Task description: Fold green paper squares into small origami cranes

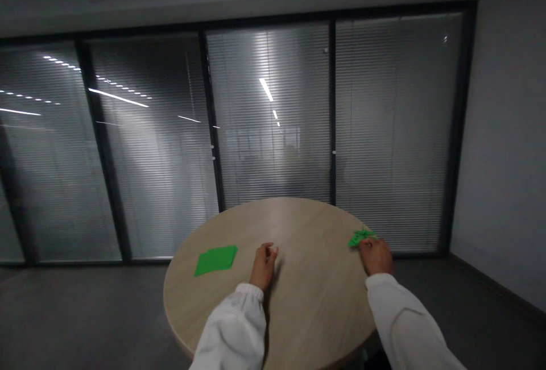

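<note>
Touching the green cluster (360,236) on the right of the desk (315,302), your right hand (377,256) hides whether its fingers pinch, your left hand (262,267) curls, grip unclear, near the green slab (215,260), and careful contact seems called for.

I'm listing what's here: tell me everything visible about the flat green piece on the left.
The green piece is bright, plain, thin and roughly four-sided, with a small step in its far edge; perhaps paper or felt. It lies flat on the left part of the round table, left of the left hand; neither hand touches it.
</note>
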Action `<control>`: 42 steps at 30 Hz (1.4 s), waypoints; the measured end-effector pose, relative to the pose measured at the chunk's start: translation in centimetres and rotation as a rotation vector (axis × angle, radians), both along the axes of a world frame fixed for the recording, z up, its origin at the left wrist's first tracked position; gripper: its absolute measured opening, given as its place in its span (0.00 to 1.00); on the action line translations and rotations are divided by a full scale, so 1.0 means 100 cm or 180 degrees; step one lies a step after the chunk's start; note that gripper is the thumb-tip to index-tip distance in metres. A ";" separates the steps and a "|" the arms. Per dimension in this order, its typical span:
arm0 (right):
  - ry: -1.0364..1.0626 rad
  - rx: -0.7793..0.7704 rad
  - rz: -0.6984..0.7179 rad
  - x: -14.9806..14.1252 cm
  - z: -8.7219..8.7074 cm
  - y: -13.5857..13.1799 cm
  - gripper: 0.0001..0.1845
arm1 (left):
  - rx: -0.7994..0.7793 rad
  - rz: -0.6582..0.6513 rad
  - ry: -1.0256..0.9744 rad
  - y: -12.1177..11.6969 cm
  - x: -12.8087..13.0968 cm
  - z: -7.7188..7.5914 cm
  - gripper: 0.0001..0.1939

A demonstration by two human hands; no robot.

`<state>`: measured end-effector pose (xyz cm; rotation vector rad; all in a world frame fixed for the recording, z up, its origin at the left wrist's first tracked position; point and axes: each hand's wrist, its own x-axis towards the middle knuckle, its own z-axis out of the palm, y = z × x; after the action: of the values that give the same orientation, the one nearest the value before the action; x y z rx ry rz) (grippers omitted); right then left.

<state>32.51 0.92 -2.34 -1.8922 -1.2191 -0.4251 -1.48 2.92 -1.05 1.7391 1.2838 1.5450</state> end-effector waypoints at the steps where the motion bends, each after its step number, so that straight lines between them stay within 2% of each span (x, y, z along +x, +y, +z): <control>1: -0.0133 -0.0174 -0.0245 0.008 -0.001 -0.002 0.17 | -0.0010 -0.0012 -0.0002 0.000 0.000 0.000 0.16; 5: -0.0224 -0.0620 -0.0760 0.023 -0.002 -0.009 0.20 | -0.0022 -0.0047 0.0076 0.000 -0.001 0.000 0.16; 11: -0.0020 -0.0952 -0.0829 0.029 -0.001 -0.012 0.20 | -0.0083 -0.0048 0.0087 0.000 -0.001 0.000 0.16; 30: -0.0448 -0.0860 -0.0975 0.028 -0.002 -0.010 0.15 | -0.0053 -0.0009 0.0239 -0.002 -0.001 0.001 0.17; 39: -0.0319 -0.0941 -0.0947 0.026 -0.001 -0.011 0.14 | -0.0063 -0.0018 0.0262 -0.001 -0.002 0.000 0.18; 42: -0.0240 -0.0771 -0.1003 0.020 0.000 -0.014 0.16 | -0.0049 -0.0001 0.0270 0.000 -0.002 0.000 0.18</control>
<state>34.52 -0.46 -2.32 -2.3084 -1.0595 -0.5393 -1.71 2.89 -1.05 1.8124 1.3328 1.4713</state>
